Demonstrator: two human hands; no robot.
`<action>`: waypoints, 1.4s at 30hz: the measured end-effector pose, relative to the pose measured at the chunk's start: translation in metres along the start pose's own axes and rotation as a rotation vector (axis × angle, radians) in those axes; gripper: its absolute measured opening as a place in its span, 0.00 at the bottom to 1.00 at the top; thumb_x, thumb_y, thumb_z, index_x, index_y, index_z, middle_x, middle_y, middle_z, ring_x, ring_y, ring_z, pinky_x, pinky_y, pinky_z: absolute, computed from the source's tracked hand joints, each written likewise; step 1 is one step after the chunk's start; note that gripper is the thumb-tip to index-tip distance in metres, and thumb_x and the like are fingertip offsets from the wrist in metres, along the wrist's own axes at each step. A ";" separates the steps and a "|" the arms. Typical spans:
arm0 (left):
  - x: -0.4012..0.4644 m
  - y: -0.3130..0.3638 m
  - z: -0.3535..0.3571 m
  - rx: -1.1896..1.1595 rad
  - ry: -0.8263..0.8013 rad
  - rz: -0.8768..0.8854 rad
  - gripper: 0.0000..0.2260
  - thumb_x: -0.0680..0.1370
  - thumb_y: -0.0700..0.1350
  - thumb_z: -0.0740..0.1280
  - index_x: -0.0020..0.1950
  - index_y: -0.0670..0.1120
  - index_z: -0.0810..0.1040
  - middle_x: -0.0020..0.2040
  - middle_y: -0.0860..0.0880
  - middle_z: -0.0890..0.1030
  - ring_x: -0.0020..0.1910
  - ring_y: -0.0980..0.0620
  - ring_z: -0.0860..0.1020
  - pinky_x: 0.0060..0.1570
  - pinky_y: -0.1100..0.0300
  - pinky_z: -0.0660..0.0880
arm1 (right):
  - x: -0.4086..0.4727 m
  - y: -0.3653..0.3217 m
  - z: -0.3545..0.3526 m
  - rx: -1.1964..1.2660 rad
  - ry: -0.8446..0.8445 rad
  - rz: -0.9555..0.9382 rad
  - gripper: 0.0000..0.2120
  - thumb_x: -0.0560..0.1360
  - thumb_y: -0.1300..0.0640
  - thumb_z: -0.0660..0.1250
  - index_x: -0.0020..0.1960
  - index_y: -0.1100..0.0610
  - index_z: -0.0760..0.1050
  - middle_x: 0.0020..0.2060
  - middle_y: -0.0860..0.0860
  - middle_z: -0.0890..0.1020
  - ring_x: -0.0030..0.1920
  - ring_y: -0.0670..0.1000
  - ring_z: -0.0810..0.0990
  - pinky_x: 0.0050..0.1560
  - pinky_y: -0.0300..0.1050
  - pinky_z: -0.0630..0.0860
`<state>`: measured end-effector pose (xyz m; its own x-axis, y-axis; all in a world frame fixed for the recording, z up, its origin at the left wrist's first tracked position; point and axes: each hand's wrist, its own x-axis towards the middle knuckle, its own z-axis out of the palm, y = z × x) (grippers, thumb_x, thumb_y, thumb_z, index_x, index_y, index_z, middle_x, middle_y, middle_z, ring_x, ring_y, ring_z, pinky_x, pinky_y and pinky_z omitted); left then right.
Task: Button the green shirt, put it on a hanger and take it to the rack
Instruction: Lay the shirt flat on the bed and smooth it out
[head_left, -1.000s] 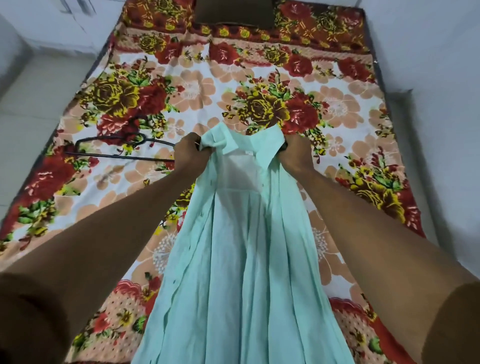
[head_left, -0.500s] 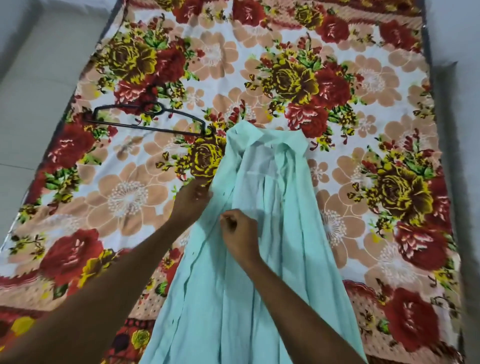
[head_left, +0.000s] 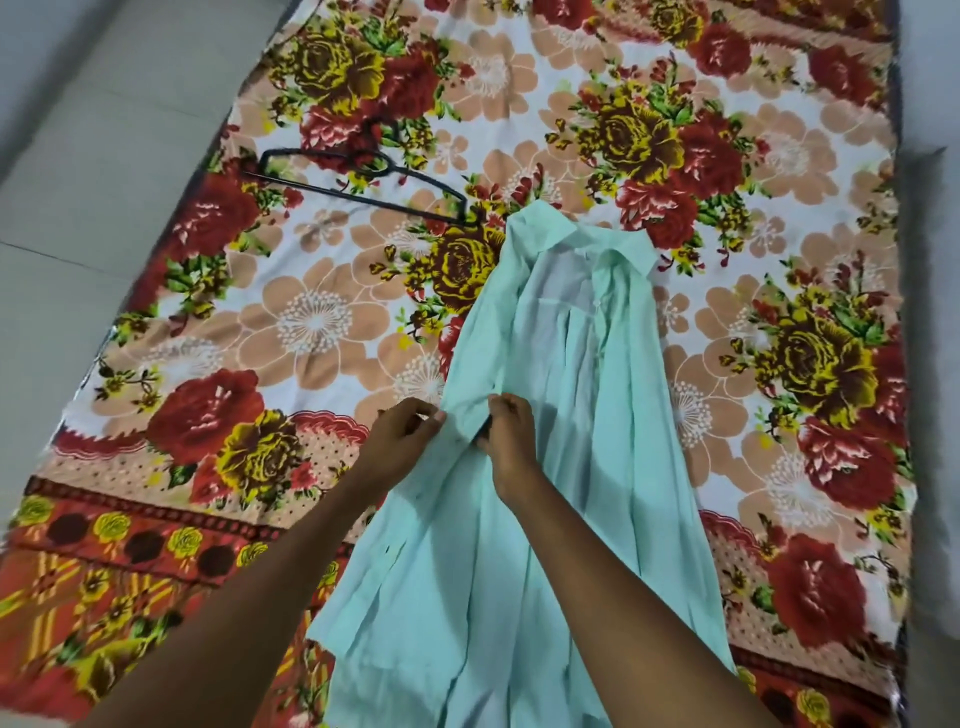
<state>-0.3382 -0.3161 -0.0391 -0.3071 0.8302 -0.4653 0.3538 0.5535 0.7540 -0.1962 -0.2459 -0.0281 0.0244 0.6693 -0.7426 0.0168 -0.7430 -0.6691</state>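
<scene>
While flat on bed, green shirt (head_left: 587, 395) pinched btwn both hands' fingers (head_left: 439, 415).

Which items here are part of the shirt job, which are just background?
In the job: green shirt, pinched at its front edge by left hand and right hand; black hanger, untouched beside the collar.
Background: floral bedsheet; floor.
</scene>
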 end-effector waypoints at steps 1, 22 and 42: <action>-0.008 -0.003 0.000 -0.037 0.006 -0.015 0.09 0.84 0.52 0.66 0.51 0.49 0.82 0.42 0.47 0.84 0.37 0.53 0.78 0.41 0.56 0.73 | -0.006 0.001 -0.002 0.075 0.026 0.008 0.02 0.82 0.57 0.63 0.53 0.53 0.74 0.48 0.51 0.81 0.48 0.53 0.81 0.56 0.58 0.81; -0.060 -0.027 -0.011 -0.229 -0.036 -0.119 0.04 0.83 0.49 0.69 0.53 0.50 0.79 0.39 0.61 0.83 0.36 0.61 0.82 0.33 0.65 0.75 | -0.095 0.070 -0.067 0.002 -0.299 0.052 0.11 0.81 0.50 0.69 0.60 0.54 0.75 0.53 0.52 0.88 0.54 0.52 0.87 0.57 0.51 0.83; -0.113 -0.088 -0.031 0.018 -0.003 -0.161 0.18 0.77 0.53 0.72 0.50 0.37 0.81 0.43 0.41 0.82 0.41 0.44 0.79 0.41 0.51 0.74 | -0.154 0.135 -0.087 0.048 -0.147 -0.158 0.11 0.83 0.53 0.67 0.63 0.58 0.75 0.56 0.52 0.85 0.57 0.51 0.85 0.51 0.49 0.85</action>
<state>-0.3620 -0.4613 -0.0385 -0.3588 0.7310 -0.5805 0.3164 0.6803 0.6611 -0.1109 -0.4499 -0.0014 -0.1204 0.7736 -0.6221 -0.0386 -0.6299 -0.7757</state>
